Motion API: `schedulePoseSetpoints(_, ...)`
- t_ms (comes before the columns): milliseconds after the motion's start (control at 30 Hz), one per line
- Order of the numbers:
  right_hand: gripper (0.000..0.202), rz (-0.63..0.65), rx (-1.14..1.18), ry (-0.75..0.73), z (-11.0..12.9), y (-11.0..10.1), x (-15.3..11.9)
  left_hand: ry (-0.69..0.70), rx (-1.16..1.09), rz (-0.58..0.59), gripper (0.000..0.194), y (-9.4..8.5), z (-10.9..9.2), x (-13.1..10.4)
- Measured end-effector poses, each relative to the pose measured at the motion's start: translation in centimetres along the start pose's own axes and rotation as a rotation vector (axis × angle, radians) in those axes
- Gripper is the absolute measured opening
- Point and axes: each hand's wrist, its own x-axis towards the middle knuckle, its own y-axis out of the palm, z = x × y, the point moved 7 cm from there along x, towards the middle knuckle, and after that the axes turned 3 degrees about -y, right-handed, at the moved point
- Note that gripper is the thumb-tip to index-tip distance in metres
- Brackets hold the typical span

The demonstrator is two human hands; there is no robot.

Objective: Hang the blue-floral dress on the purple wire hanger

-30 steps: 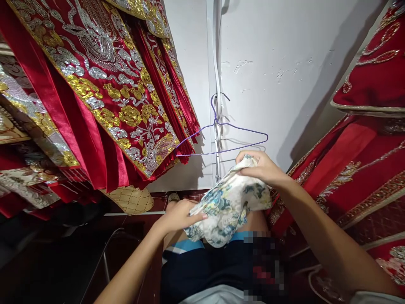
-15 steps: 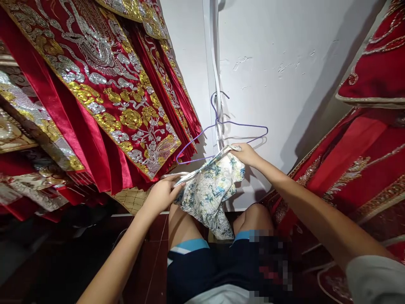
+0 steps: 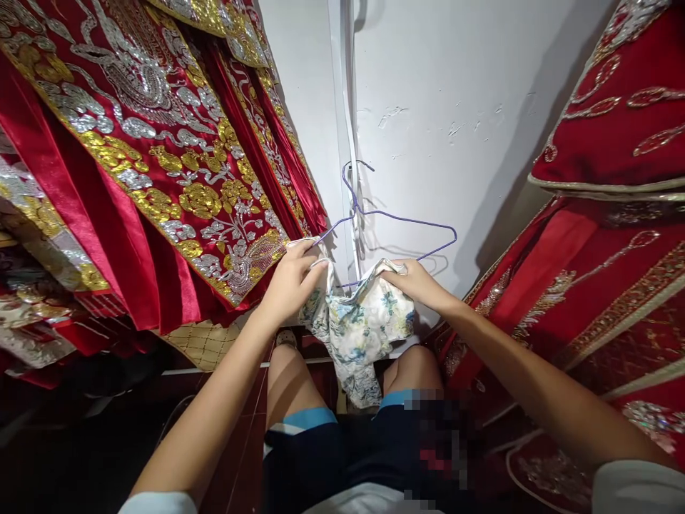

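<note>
In front of the white wall (image 3: 449, 78), in the head view, a thin purple wire hanger (image 3: 355, 207) hangs with its hook beside a narrow white upright strip (image 3: 347, 107). A soft white cloth garment printed with blue, green and yellow flowers (image 3: 357, 328) is at the hanger's lower edge, draping down between the person's knees. The left hand (image 3: 293, 280) grips the garment's pale upper edge between thumb and fingers at the hanger's left corner; that corner is hidden by the hand and the cloth, so whether the fabric goes right around the wire cannot be told. The right hand (image 3: 416, 283) is closed on the other end of the same upper edge, thumb and fingers pinching it just below the hanger's lower bar, toward the right. The hanger's right corner is bare and stands above the right hand, apart from the cloth. Between the two hands the garment's edge sags into a dip, and a short stretch of the lower bar shows there.

To the left of the hanger hangs a red satin costume with gold and silver sequin embroidery (image 3: 171, 160), its lower edge close to the left hand. To the right hang deep red garments with beaded trim (image 3: 572, 278). Navy shorts with light blue hems (image 3: 321, 446) show below.
</note>
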Motion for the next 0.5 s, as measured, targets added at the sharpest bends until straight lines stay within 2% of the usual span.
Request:
schedulePoseSetpoints(67,0.021,-0.047,-0.016,-0.041,0.2,-0.4,-0.3,0.021,0.042,-0.076,0.035,0.1,-0.4,1.6)
schedulePoseSetpoints(100,0.022,-0.111,-0.041,-0.078,0.1,-1.3,-0.4,0.028,0.057,-0.121,0.034,0.1,-0.4,2.1)
schedulePoseSetpoints(167,0.04,-0.299,-0.097,-0.138,-0.4,-4.0,-0.5,0.05,0.07,-0.187,0.033,0.0,-0.1,2.5)
schedulePoseSetpoints(233,0.064,-0.491,-0.164,-0.142,-1.6,-7.3,-0.4,0.084,0.054,-0.205,0.033,-0.1,0.2,2.5)
schedulePoseSetpoints(300,0.071,-0.591,-0.231,-0.109,-2.9,-10.3,0.1,0.111,0.032,-0.196,0.034,-0.2,0.4,2.4)
schedulePoseSetpoints(400,0.049,-0.573,-0.284,-0.056,-4.0,-12.7,1.3,0.126,0.036,-0.181,0.033,-0.3,0.6,2.4)
schedulePoseSetpoints(500,0.022,-0.499,-0.348,-0.012,-3.2,-13.2,1.1,0.108,0.021,-0.266,0.025,-1.2,1.4,2.1)
